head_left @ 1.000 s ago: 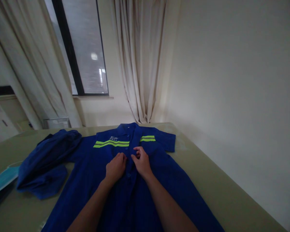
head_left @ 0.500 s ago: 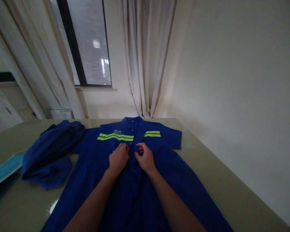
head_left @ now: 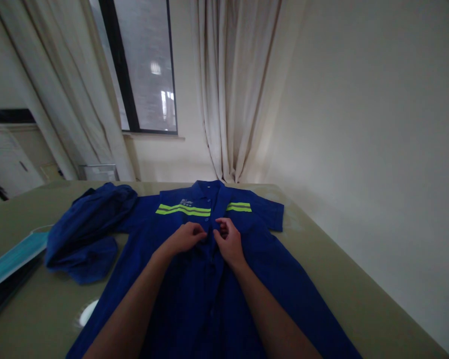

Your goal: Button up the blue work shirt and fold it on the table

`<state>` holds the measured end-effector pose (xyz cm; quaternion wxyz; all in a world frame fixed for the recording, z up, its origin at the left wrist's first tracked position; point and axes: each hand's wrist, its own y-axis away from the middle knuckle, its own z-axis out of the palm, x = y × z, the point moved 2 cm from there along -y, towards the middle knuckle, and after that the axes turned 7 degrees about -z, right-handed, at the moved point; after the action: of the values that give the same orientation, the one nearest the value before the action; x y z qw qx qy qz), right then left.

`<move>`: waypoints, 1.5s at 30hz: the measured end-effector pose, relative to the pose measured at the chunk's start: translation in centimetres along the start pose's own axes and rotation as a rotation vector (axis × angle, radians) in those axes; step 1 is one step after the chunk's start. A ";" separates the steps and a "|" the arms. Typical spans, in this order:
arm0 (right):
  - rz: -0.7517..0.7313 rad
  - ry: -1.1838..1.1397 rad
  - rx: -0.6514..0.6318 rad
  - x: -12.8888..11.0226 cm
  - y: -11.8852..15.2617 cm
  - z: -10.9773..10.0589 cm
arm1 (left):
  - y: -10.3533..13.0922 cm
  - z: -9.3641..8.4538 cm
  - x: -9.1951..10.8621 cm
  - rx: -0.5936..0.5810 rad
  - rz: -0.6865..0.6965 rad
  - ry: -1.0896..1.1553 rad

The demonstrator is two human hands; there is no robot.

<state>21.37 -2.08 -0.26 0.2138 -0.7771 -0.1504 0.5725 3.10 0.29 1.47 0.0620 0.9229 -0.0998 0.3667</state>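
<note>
**Left hand (head_left: 185,237) and right hand (head_left: 230,242) were set at the front of a blue, short-sleeved cloth shirt (head_left: 209,291) with yellow-green bands (head_left: 183,210)**

The shirt was spread face up on the smooth, olive-green table (head_left: 344,294), its collar (head_left: 209,188) turned to twelve o'clock, toward a cream fabric curtain (head_left: 226,89). The button front was flanked by the left hand at nine o'clock and the right at three, just below the bands. In the left grip, thumb and fingers were brought close together; whether cloth was pinched could not be told. In the right grip, the fingers were curled and a narrow gap was left at the thumb; whether cloth was held could not be told. At nine o'clock, one sleeve (head_left: 144,209) was met by a crumpled blue cloth bundle (head_left: 84,239). Farther out, a flat, light-blue face mask (head_left: 18,257) was seen.
</note>
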 end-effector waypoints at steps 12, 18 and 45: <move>-0.034 0.168 -0.064 0.3 0.1 0.8 | 0.2 3.4 0.2 0.277 0.078 0.058; -0.039 0.279 -0.121 0.1 0.2 0.9 | 1.2 3.3 1.1 0.280 0.160 0.051; 0.023 -0.011 -0.050 1.2 -0.3 0.6 | 0.7 3.3 0.1 0.244 0.156 0.320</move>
<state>21.14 -1.17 -1.22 0.1867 -0.7809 -0.1567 0.5751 5.20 -1.07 -0.87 -0.0637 0.8430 -0.1148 0.5217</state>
